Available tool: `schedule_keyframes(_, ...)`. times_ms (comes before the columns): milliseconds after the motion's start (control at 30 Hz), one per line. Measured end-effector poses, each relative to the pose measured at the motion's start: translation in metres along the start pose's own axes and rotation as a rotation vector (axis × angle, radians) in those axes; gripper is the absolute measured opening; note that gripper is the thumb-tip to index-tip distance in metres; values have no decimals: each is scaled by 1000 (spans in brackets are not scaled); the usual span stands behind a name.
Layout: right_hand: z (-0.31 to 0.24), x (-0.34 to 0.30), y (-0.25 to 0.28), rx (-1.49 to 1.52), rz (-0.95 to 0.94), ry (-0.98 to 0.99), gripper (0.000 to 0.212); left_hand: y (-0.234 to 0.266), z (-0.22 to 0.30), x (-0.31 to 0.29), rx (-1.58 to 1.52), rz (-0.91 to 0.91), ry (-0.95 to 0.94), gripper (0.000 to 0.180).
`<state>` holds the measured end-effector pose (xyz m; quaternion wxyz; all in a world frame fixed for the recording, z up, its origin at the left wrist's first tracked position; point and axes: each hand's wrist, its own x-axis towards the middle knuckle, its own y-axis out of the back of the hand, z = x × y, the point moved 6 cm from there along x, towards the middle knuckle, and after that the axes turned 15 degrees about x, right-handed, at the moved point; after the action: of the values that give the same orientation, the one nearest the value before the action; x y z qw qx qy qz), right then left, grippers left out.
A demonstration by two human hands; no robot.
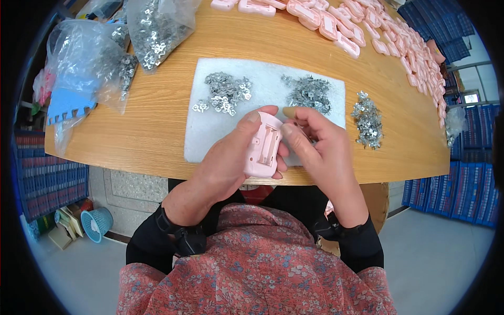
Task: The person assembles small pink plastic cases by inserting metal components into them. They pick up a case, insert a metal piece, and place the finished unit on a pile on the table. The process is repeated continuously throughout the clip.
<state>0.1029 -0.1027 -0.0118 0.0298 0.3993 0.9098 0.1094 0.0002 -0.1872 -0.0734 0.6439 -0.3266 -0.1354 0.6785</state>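
Note:
My left hand [227,157] grips a pink plastic casing [263,147], open side up, just above the table's near edge. My right hand [314,144] touches the casing's right side, with thumb and fingers pinched at its upper end; whether a small metal part is between them I cannot tell. Under both hands lies a white foam mat [210,131]. On the mat sit two heaps of small metal clips, one at the left [224,92] and one at the right [308,92]. A third heap [367,121] lies on the bare wood to the right.
The wooden table [152,131] carries many pink casings [415,58] along its far and right edges. Clear plastic bags of metal parts [152,31] lie at the far left beside a blue foam piece [68,105]. Blue crates [462,184] stand at the right, and a blue basket [96,223] is on the floor.

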Motion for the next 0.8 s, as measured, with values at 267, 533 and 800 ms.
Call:
schedule_keyframes(267,26,-1,6,520,-118,-372,17,2,21,-12,578,159,-125,43)
schedule_keyframes(533,28,-8,6,505,-130,-368,14,-15,33,-12,1175,154,-284,40)
schedule_keyframes(800,15,-13,9,602,-26,-277,22,-2,16,1,558,80,-38,32)
